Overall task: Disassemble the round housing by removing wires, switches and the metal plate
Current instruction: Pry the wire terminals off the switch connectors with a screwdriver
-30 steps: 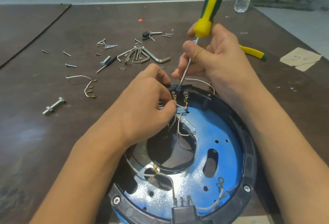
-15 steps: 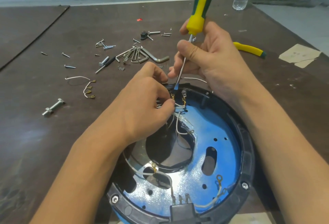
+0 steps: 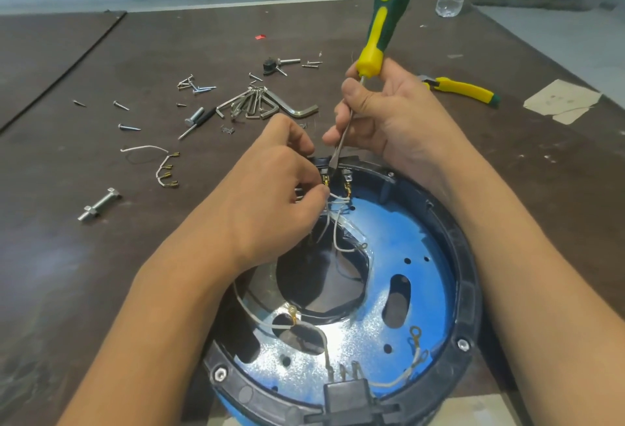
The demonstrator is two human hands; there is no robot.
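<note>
Round black plastic housing [image 3: 470,290] on bench [image 3: 84,290]. My left fingers [image 3: 304,199] pinch white wires [image 3: 338,204] at its far-rim black switch [image 3: 350,168]; right fingers [image 3: 358,97] clamp green-yellow screwdriver [image 3: 382,30]. Blade slip could snap a terminal or gouge me.

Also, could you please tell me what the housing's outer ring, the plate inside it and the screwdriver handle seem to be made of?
The outer ring looks like moulded plastic: matte black, with ribs. The plate seems polished metal: it mirrors glare, with a blue tint. The screwdriver handle looks like green and yellow plastic, perhaps rubber-coated; the sheen leaves that open.
</note>
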